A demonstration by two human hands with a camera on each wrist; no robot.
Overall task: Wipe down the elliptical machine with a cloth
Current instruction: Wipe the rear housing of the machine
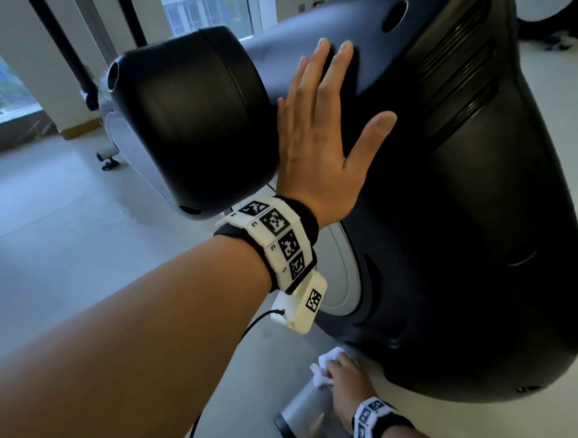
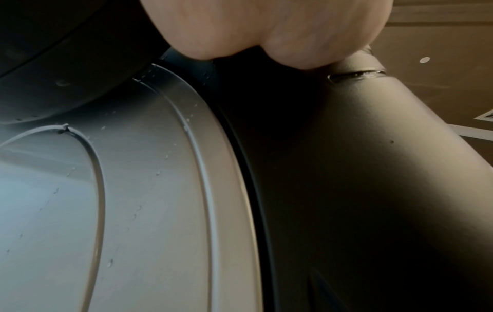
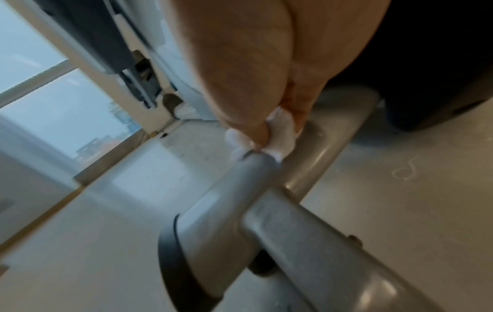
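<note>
At far left, a second machine [image 1: 128,141] stands by the window, untouched as far as you can see. Centre: your left hand [image 1: 323,137] lies flat, fingers [image 1: 324,65] released and spread, bracing on the elliptical machine [image 1: 468,206]. Lower right: your right hand [image 1: 348,375] has fingers clenched round the cloth [image 1: 322,367], pressed against the grey base bar [image 3: 333,147] under the housing. Judgement: base wiping under way; droplets on the grey side panel [image 2: 133,190] suggest it remains.

Black elliptical machine [image 1: 451,207] housing, grey base bar [image 3: 306,242], white cloth [image 1: 325,366], black-and-white checkered wristbands [image 1: 279,243].
</note>
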